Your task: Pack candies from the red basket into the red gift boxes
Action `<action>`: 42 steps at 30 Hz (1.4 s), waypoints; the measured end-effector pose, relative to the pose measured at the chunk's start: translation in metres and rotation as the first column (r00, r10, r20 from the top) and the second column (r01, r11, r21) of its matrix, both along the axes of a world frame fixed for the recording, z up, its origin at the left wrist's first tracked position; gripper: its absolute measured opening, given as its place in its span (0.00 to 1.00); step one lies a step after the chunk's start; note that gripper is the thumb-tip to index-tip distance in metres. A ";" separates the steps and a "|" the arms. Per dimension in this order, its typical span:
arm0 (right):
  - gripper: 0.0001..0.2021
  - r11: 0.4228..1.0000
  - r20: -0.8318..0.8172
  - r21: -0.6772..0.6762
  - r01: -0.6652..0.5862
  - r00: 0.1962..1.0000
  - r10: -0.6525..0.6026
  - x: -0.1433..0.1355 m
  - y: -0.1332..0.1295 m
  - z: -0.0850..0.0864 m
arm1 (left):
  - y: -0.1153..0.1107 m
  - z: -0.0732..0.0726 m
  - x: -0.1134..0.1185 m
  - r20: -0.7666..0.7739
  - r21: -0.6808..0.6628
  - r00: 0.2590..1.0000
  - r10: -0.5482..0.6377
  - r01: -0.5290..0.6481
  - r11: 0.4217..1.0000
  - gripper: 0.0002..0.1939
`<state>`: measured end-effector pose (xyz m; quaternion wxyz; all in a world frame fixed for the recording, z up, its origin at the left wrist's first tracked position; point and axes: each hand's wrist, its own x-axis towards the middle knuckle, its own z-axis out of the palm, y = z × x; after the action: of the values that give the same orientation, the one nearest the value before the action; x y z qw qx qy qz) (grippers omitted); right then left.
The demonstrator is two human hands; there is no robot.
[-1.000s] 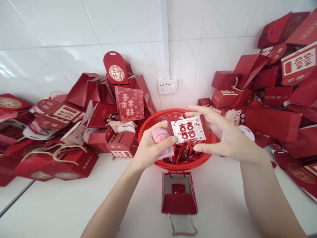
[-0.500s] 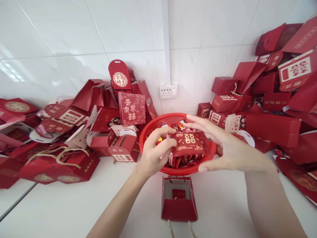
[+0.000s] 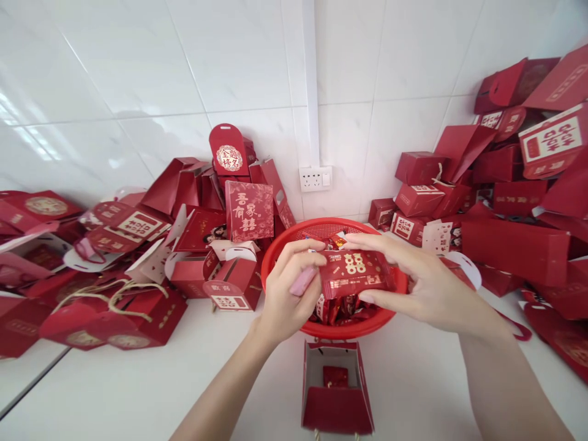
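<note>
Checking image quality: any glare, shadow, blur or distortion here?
Head view: glare streaks the tiled wall, left; head view: soft shadow above left boxes; head view: tile joints slant, perhaps lens distortion; head view: gold symbol on red packet legible.

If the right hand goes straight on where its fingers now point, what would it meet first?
The right hand would probably meet the red packet first, which appears between its thumb and fingers; depth leaves it unclear whether they touch.

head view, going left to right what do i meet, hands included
Red boxes with rope handles, floral-print box, left hand, red packet, right hand, pile of red boxes.
</note>
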<state>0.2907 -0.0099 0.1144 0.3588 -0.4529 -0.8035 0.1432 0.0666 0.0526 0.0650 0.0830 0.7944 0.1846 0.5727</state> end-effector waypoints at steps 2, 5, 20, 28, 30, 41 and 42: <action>0.28 0.999 -0.028 0.035 0.041 0.999 -0.040 0.003 0.001 -0.001 | -0.003 0.003 0.002 0.126 -0.265 0.989 -0.077 0.108 0.958 0.12; 0.25 0.989 -0.135 0.098 0.110 0.986 -0.097 0.008 0.002 -0.001 | -0.005 0.007 0.005 0.331 -0.617 0.933 -0.141 0.327 0.716 0.20; 0.27 0.948 -0.267 -0.295 -0.117 0.963 0.036 -0.011 0.016 -0.004 | -0.003 0.007 0.009 0.547 -0.692 0.830 -0.110 0.522 0.499 0.20; 0.18 0.908 -0.324 -0.311 -0.280 0.930 0.175 -0.030 0.031 -0.022 | -0.002 -0.002 0.013 0.637 -0.567 0.742 -0.208 0.634 0.526 0.26; 0.17 0.932 -0.368 -0.258 -0.256 0.918 0.150 -0.029 0.034 -0.023 | -0.003 -0.002 0.013 0.629 -0.567 0.749 -0.211 0.626 0.536 0.25; 0.16 0.976 -0.456 -0.216 -0.029 0.887 -0.075 -0.006 0.031 -0.017 | 0.002 0.005 0.004 0.586 -0.660 0.801 -0.125 0.561 0.499 0.15; 0.16 0.975 -0.438 -0.219 -0.038 0.897 -0.064 -0.006 0.031 -0.016 | 0.001 0.006 0.003 0.578 -0.667 0.807 -0.121 0.553 0.500 0.15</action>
<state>0.2849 0.0210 0.0983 0.4799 -0.4512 -0.6768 0.3288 0.0700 0.0538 0.0708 0.5918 0.5260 0.2357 0.5636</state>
